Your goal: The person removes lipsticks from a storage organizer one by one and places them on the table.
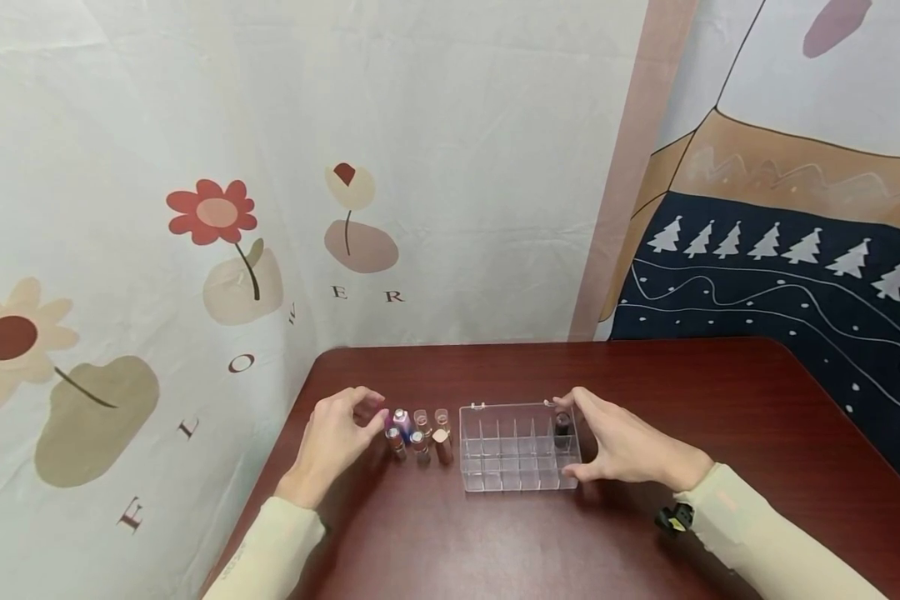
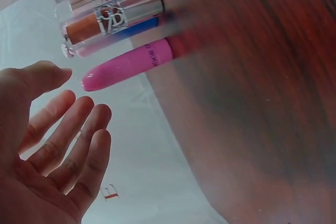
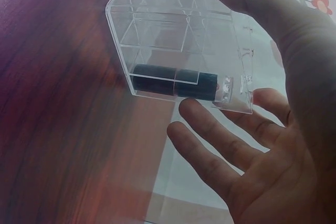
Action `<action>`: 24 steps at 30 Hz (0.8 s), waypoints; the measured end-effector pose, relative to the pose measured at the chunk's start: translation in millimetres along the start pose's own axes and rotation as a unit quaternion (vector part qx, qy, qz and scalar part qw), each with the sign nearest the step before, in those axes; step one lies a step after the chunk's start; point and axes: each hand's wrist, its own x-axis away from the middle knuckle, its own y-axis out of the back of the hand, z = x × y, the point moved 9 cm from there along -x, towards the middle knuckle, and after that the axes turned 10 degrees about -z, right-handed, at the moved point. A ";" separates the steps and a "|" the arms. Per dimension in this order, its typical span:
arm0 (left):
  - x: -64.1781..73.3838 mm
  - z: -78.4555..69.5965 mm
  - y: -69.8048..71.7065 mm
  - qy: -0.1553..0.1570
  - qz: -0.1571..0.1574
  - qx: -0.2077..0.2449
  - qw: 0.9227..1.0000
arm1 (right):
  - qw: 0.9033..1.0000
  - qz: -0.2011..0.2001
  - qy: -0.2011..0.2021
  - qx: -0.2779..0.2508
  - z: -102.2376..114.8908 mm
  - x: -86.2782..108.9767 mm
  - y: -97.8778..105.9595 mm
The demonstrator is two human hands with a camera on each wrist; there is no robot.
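My left hand (image 1: 337,437) reaches beside a group of lip-gloss tubes (image 1: 420,447), its fingers loosely bent and holding nothing. Nearest it is a pink tube (image 2: 128,67), a small gap from the thumb. Clear-and-silver tubes and a purple-blue tube (image 1: 401,423) stand upright beside it. A clear plastic divided organizer box (image 1: 521,467) lies to the right of the tubes. My right hand (image 1: 622,442) grips its right end, thumb at the near corner and a finger at the far corner. One dark tube (image 3: 173,81) stands in the box's far right compartment.
The reddish-brown wooden table (image 1: 495,542) extends in front of and to the right of the box. A printed curtain (image 1: 457,167) hangs along its back and left edges, and a dark tree-patterned cloth (image 1: 757,292) is at the right.
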 end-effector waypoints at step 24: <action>-7.7 -120.7 1.5 -0.134 -0.048 0.053 0.988 | 1.000 -0.015 0.018 -0.011 -0.1 6.5 2.5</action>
